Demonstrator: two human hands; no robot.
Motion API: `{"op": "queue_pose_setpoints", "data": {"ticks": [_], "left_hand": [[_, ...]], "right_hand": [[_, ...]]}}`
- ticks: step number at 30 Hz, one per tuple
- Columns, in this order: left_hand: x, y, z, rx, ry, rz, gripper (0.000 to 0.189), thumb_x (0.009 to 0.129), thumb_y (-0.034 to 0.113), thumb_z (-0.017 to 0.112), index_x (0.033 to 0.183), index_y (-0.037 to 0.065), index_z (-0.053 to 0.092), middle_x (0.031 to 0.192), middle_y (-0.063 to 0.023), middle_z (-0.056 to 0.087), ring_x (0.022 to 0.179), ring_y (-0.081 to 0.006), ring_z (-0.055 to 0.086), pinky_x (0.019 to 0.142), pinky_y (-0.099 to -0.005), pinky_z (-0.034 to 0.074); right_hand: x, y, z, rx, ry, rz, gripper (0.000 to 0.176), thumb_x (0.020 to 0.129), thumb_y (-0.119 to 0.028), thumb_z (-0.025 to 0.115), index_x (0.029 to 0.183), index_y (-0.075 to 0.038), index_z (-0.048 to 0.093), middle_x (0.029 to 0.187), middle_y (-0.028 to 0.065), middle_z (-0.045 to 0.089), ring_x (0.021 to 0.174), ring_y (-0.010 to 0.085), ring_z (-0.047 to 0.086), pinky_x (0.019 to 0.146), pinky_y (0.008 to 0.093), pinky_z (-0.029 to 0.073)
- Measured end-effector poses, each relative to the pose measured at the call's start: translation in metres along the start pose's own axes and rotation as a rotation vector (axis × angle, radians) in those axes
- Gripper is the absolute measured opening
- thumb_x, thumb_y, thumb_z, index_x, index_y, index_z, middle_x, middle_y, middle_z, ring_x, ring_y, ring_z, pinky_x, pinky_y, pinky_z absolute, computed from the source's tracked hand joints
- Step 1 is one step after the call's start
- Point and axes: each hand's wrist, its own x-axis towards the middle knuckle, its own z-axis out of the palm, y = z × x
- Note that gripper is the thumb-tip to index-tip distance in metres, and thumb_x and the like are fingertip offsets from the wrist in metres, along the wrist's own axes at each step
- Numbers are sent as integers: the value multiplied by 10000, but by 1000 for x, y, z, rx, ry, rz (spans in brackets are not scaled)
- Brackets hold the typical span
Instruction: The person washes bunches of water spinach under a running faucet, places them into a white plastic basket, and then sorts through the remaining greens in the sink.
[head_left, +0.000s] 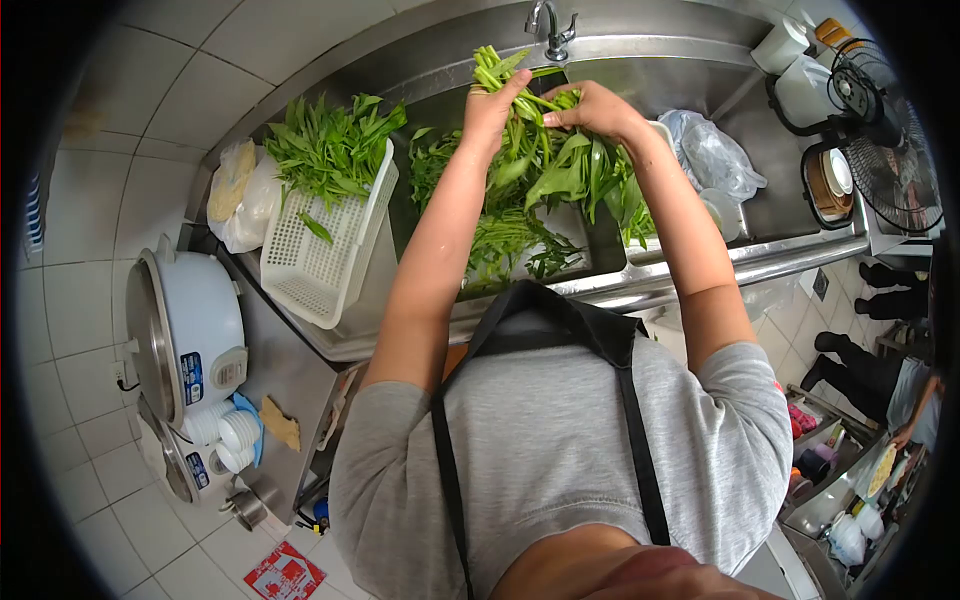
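My left hand [490, 112] is closed round a bunch of green leafy stems [515, 140], whose cut ends stick up above the fingers. Close beside it, my right hand [592, 108] has its fingers bent round more stems of the greens, and leaves hang down below it. Both hands are over the steel sink [607, 245], just in front of the tap [553, 35]. More loose greens [500, 240] lie in the basin beneath. On the left, a white perforated basket [315, 260] holds a heap of leafy greens [330, 150] at its far end.
Plastic bags [240, 195] sit left of the basket; another clear bag [710, 155] lies right of the sink. Large cookers [190, 330] and stacked white bowls [235, 430] are at left. A black fan [880, 130] stands at right. Other people [890, 380] stand at far right.
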Motion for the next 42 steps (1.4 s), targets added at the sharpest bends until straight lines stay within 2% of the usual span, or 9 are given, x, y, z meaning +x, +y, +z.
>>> {"op": "queue_pose_setpoints", "data": {"ticks": [5, 7, 11, 18, 23, 27, 31, 35, 42], "left_hand": [[15, -10, 10, 164, -41, 87, 384, 731, 289, 689, 975, 36, 532, 911, -41, 554, 762, -102, 513, 597, -232, 425], [16, 0, 7, 237, -186, -249, 410, 740, 329, 671, 988, 35, 528, 863, -28, 533, 685, -88, 480, 502, -200, 379], [18, 7, -7, 282, -328, -342, 437, 784, 382, 601, 1050, 44, 524, 828, -14, 511, 657, -84, 451, 451, -194, 344], [19, 6, -26, 151, -293, -362, 345, 861, 330, 497, 1072, 58, 516, 956, -57, 549, 880, -133, 532, 644, -230, 447], [24, 3, -44, 75, -307, -530, 355, 890, 335, 429, 1164, 110, 455, 1130, -97, 504, 1029, -212, 501, 795, -354, 449], [23, 5, -53, 142, -301, -567, 366, 886, 326, 440, 1195, 131, 432, 1188, -124, 464, 1045, -246, 492, 788, -400, 442], [21, 3, -65, 2, -346, -507, 380, 872, 209, 471, 1229, 118, 380, 1225, -158, 421, 1103, -324, 448, 774, -448, 446], [16, 5, -62, -215, -404, -446, 428, 814, 51, 444, 1228, 52, 336, 1211, -199, 416, 1130, -367, 417, 810, -490, 440], [11, 1, -69, -407, -269, -424, 384, 747, -31, 405, 1129, 8, 377, 1192, -217, 422, 1102, -409, 427, 873, -531, 404]], "right_hand": [[-12, 8, 7, 175, 154, 152, 205, 635, -154, 725, 756, -28, 618, 554, -15, 513, 479, 65, 420, 440, 212, 310], [-11, 28, -8, 363, 175, 165, 141, 658, -127, 692, 717, -46, 593, 544, -36, 493, 470, 50, 410, 445, 202, 318], [-31, 35, -50, 436, 81, 199, 109, 705, -128, 648, 698, -67, 558, 518, -57, 448, 466, 48, 396, 463, 198, 335], [-69, 60, -108, 387, 107, 234, 186, 731, -146, 613, 601, -96, 489, 517, -55, 430, 479, 50, 381, 478, 198, 326], [-73, 114, -134, -375, 218, 386, 283, 622, -199, 715, 771, 6, 587, 665, 87, 575, 611, 179, 535, 582, 291, 416], [-73, 106, -122, -743, 277, 444, 497, 537, -185, 773, 951, 8, 578, 871, 149, 623, 787, 240, 589, 714, 330, 436], [-54, 84, -92, -746, 301, 345, 328, 623, -214, 698, 858, -1, 615, 770, 136, 631, 690, 235, 598, 665, 323, 450], [-34, 15, -4, -402, 109, 91, 283, 646, -254, 660, 851, -59, 654, 756, 168, 623, 697, 276, 601, 684, 346, 465], [6, 20, 55, -605, 71, 40, 252, 672, -290, 620, 889, -168, 662, 784, 166, 612, 765, 299, 589, 740, 365, 461]]}}
